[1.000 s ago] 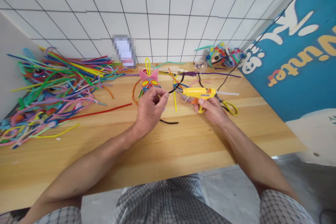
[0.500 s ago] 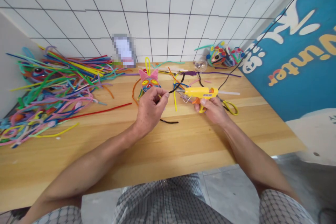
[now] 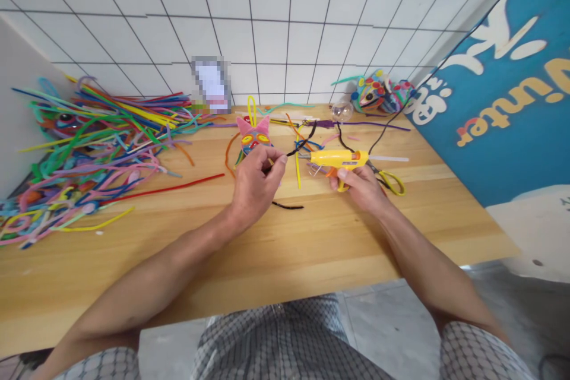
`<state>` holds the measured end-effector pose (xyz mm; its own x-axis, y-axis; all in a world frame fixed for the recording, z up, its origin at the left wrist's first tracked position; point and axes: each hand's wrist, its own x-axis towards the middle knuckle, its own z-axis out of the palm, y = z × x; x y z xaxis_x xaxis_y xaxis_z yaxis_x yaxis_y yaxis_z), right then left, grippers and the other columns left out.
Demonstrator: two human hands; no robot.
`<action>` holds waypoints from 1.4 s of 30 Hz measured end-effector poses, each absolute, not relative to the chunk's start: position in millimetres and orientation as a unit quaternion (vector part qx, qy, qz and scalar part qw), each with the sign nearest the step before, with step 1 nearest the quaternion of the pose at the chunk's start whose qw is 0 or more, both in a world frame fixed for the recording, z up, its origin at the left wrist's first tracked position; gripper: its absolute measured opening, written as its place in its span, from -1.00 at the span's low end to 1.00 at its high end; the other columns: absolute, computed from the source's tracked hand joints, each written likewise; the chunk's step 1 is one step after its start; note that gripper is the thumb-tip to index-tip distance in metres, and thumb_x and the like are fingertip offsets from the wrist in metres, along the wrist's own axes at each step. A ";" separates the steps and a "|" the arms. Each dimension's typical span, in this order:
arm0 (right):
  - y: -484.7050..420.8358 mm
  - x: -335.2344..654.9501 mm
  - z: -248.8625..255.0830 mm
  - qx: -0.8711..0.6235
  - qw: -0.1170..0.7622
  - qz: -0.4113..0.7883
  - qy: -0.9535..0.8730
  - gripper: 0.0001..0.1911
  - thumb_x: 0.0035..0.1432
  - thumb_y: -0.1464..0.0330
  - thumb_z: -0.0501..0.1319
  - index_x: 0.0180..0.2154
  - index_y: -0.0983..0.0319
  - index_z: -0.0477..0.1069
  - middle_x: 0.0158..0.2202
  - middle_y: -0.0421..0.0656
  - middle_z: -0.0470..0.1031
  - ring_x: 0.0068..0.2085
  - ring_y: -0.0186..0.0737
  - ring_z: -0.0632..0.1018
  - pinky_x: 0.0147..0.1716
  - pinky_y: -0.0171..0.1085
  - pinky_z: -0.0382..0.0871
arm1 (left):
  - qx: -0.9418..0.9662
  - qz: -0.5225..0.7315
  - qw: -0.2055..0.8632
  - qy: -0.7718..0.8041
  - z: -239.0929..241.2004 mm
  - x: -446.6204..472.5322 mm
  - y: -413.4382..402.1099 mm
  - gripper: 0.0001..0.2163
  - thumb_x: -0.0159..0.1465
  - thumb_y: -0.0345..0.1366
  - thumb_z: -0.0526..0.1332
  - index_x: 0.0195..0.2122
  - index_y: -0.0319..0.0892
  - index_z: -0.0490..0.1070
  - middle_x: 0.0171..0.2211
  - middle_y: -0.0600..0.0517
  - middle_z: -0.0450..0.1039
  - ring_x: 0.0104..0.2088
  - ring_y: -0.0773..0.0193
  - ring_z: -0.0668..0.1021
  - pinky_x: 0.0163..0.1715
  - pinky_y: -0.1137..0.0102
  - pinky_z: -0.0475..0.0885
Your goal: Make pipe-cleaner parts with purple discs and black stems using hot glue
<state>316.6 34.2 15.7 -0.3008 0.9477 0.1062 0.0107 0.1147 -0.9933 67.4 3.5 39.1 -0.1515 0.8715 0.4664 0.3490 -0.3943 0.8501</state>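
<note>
l hand (image 3: 259,184) pinches blk pipe-clnr (image 3: 306,143); r hand (image 3: 358,185) grips glue gun (image 3: 333,158), axis horiz, nozzle (image 3: 304,155) l.

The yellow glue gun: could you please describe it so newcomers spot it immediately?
Find the pale wooden table, then the right hand over it. It holds the yellow plastic glue gun, set apart from the yellow-handled scissors nearby by its orange trigger.

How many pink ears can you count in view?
2, both on the cat-like figure just beyond the left hand: the left ear and the right ear as pictured. The craft-stem pile might hide others.
</note>
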 end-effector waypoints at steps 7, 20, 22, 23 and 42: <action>36.0 315.8 14.6 -0.389 0.449 0.542 -0.594 -0.56 0.15 -0.07 0.39 -0.45 0.15 0.49 -0.53 -0.20 0.47 -0.45 -0.22 0.42 -0.35 -0.18 0.28 | 0.506 0.548 0.465 0.477 41.3 69.5 7.7 -0.85 0.28 -0.21 0.36 -0.36 -0.13 0.47 -0.53 0.15 0.31 -0.59 0.43 0.27 -0.62 0.46 0.16; 37.8 315.7 11.9 -0.387 0.446 0.556 -0.585 -0.53 0.12 -0.10 0.41 -0.45 0.15 0.48 -0.54 -0.22 0.47 -0.46 -0.23 0.42 -0.36 -0.19 0.28 | 0.315 0.493 0.710 0.392 49.8 72.7 6.2 -0.73 0.12 -0.29 0.51 -0.43 -0.22 0.41 -0.44 0.12 0.38 -0.63 0.56 0.28 -0.68 0.57 0.14; 38.7 315.3 9.9 -0.387 0.445 0.552 -0.590 -0.53 0.12 -0.11 0.42 -0.43 0.15 0.48 -0.54 -0.22 0.47 -0.47 -0.24 0.42 -0.36 -0.19 0.28 | 0.292 0.475 0.738 0.381 50.2 72.0 6.3 -0.74 0.13 -0.31 0.51 -0.42 -0.23 0.41 -0.43 0.13 0.38 -0.63 0.56 0.28 -0.69 0.59 0.14; 39.2 315.2 8.8 -0.389 0.444 0.550 -0.591 -0.53 0.12 -0.11 0.42 -0.42 0.15 0.49 -0.53 -0.22 0.47 -0.47 -0.24 0.42 -0.36 -0.19 0.29 | 0.283 0.464 0.751 0.376 49.8 71.6 6.4 -0.74 0.14 -0.32 0.51 -0.41 -0.24 0.41 -0.43 0.13 0.38 -0.63 0.57 0.27 -0.69 0.59 0.14; 36.7 312.8 11.5 -0.414 0.477 0.490 -0.601 -0.54 0.14 -0.13 0.40 -0.31 0.13 0.51 -0.42 -0.19 0.51 -0.41 -0.23 0.46 -0.38 -0.20 0.40 | 0.232 0.427 0.796 0.361 45.2 70.5 9.2 -0.76 0.24 -0.36 0.46 -0.39 -0.21 0.38 -0.54 0.21 0.24 -0.67 0.54 0.23 -0.71 0.61 0.14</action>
<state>312.8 36.7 11.5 -0.2023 0.9650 0.1666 0.0301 0.1762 -0.9839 70.5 9.2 45.2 0.3753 0.8469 -0.3768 -0.5121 0.5283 0.6773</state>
